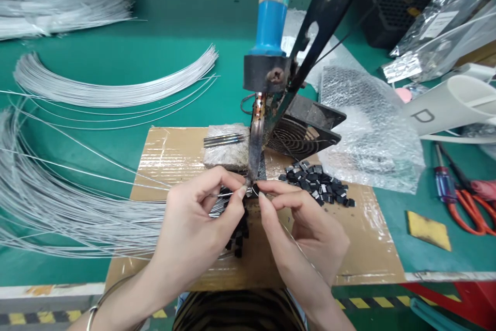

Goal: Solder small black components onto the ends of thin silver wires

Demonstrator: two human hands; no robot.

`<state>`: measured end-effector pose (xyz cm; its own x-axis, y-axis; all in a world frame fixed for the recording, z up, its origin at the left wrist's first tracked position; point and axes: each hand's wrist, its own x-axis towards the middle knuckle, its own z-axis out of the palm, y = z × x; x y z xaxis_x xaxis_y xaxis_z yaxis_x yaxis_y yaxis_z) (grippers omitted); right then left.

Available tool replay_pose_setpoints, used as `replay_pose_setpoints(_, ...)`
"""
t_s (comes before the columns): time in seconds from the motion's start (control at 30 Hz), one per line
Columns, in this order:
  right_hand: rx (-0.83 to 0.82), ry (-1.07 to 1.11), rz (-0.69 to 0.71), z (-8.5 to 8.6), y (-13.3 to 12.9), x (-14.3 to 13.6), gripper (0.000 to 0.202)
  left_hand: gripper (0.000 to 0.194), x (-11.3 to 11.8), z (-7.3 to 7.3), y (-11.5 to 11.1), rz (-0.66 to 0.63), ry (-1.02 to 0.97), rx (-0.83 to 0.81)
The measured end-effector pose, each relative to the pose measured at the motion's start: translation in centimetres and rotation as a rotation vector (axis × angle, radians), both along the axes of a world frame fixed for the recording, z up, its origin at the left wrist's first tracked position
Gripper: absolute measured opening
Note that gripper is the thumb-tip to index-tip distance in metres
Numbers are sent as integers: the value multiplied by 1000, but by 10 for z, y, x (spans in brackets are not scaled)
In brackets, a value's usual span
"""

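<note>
My left hand (201, 222) pinches a thin grey wire between thumb and forefinger, close to the tip of a soldering iron (256, 145). The iron hangs tip-down in a black bracket (325, 16). On the other side of the tip, my right hand (302, 227) is closed with its thumb and forefinger together at a small dark part; a thin strand runs down along that hand. The fingertips partly hide the small part. Right of the tip lies a pile of small black connectors (320, 181). More wires with black ends (238, 238) lie under my left hand.
Bundles of grey wire (116, 94) lie at the left. Behind the iron stand a black fan (302, 132) and a wrapped block (227, 153). Bubble wrap (368, 129), a yellow sponge (428, 230), orange-handled scissors (468, 212) and a white cup (449, 104) are at the right. Cardboard (364, 248) covers the front.
</note>
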<state>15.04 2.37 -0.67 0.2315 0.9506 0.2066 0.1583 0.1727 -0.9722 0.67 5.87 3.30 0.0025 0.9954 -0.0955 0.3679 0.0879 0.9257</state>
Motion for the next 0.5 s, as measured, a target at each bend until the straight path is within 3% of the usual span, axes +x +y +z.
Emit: replay_pose_setpoints(0.5,39,-12,-68,5,3,-8,17,14,0,1,-4,-4,-12,53)
